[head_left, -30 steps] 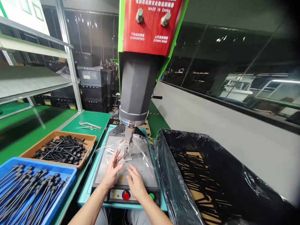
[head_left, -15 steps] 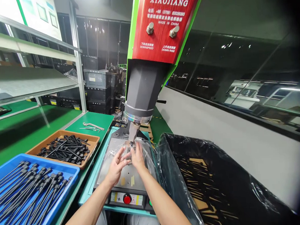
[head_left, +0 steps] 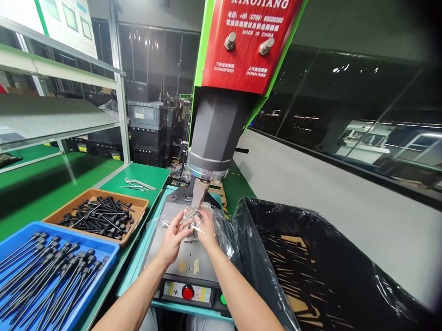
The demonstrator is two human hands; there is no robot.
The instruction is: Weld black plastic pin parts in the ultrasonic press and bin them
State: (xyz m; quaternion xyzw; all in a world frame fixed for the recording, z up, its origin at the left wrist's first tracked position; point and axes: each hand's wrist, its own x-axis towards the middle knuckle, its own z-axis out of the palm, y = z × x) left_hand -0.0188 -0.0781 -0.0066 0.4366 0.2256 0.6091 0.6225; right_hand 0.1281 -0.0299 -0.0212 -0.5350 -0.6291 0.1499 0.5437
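Note:
Beneath the metal welding horn [head_left: 199,193] of a press, both my hands work over its flat grey metal plate [head_left: 174,265]. My left hand [head_left: 172,240] has curved fingers, thumb and fingertips gathered at crinkled clear plastic film [head_left: 221,229]. My right hand [head_left: 206,228] is bent around the same film on the other side, close under the horn tip. The film spreads past both hands across the plate. A small dark piece shows between the fingertips; its kind is too unclear to tell.
At the left stand a blue tray [head_left: 113,255] of long black rods with thick heads and a brown tray [head_left: 144,208] of black screw-like parts. Wrenches [head_left: 139,183] lie behind. A plastic-lined bin [head_left: 246,242] is at the right. A red button [head_left: 188,292] sits in front.
The clear film has shifted and bunched up around both hands, spreading further left. My left fingers have drawn closer together, and my right fingers have bent. The view has turned slightly left.

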